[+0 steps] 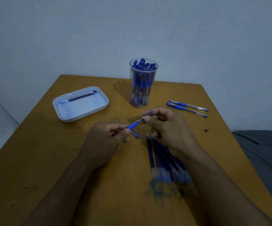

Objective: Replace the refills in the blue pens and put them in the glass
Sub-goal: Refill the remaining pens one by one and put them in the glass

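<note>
My left hand (104, 141) grips a blue pen (132, 125) by its barrel, with the blue rubber grip pointing up and right. My right hand (166, 126) pinches the pen's tip end between thumb and fingers. A pen cap (135, 133) lies on the table just under the pen. A pile of blue refills (163, 162) lies below my right hand, partly hidden by my wrist. A clear glass (142, 84) holding several blue pens stands at the back of the table. Two capped blue pens (187, 108) lie to the right of the glass.
A white tray (81, 110) at the left back holds one refill along its far side. The wooden table (50, 160) has blue ink smudges near the front of the refill pile. A wall stands right behind the table. Grey cloth (266, 147) lies at the right.
</note>
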